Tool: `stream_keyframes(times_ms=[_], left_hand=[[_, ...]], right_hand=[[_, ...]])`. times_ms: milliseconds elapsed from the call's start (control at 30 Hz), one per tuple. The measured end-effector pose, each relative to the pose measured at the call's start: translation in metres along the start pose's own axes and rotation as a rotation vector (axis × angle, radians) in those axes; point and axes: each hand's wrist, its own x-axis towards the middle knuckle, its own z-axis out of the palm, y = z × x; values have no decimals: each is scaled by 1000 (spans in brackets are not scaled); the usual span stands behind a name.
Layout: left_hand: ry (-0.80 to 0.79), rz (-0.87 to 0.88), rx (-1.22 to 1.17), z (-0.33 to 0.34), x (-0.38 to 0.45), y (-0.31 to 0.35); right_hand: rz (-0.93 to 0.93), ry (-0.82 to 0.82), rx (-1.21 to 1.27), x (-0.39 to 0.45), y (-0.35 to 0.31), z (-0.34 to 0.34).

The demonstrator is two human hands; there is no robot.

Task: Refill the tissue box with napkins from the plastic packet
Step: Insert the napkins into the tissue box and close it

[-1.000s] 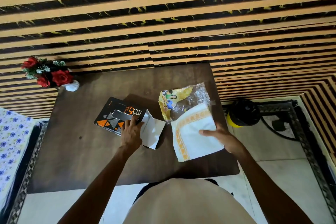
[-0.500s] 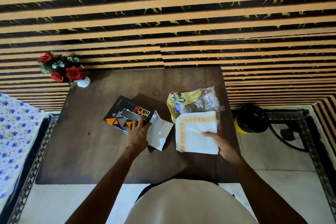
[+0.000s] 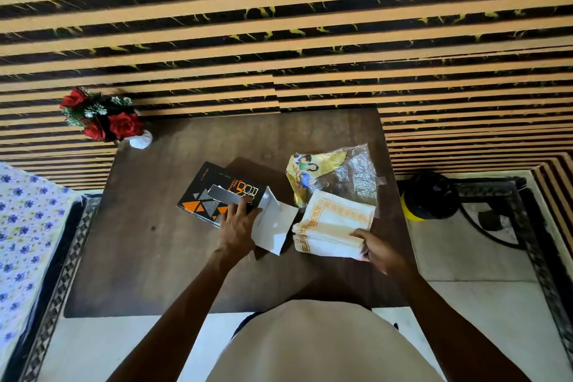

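A black tissue box point(image 3: 210, 195) with orange and grey triangles lies flat on the dark wooden table point(image 3: 148, 257). Its white end flap point(image 3: 273, 223) hangs open toward the right. My left hand point(image 3: 237, 223) presses on the box's near right corner beside the flap. A stack of white napkins point(image 3: 333, 222) with orange borders sits just right of the flap, its far end tilted up. My right hand point(image 3: 376, 250) grips the stack's near right corner. Behind the stack lies the crumpled clear and yellow plastic packet point(image 3: 335, 175).
A white vase of red roses point(image 3: 104, 121) stands at the table's far left corner. A striped wall runs along the far edge. On the floor to the right sits a black and yellow object point(image 3: 429, 195). A floral cloth point(image 3: 21, 226) lies at left.
The napkin stack has gone from lying flat under my right hand to being gripped at its near corner and shifted left toward the open flap. My left hand stays on the box.
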Motion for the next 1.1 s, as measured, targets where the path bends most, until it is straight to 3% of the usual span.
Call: stream_keyframes(times_ms=[133,300,533,700,833,1000,1100], left_hand=[[-25,32,104,-2,2,-1],[-32,179,281,-13,18,-6],[-153,322,109,-28,49,-16],[-137,399,105,-25,51,-24],[-149,437,107,-20,51,-29],[-193,488,30,-15,59,-35],[-219,537,-63,-15,66,-44]], right_hand=[[-145,-50,-102,-12,-5,-3],[-127,-241,50,-27,-5,-8],[-74,-501,239,-76,-13,44],[18,-381,140,-52,-4,71],[-83,-299,377,-36,4,74],[-166,-455,684,-20,19,82],[-123,-369,593,-17,21,98]])
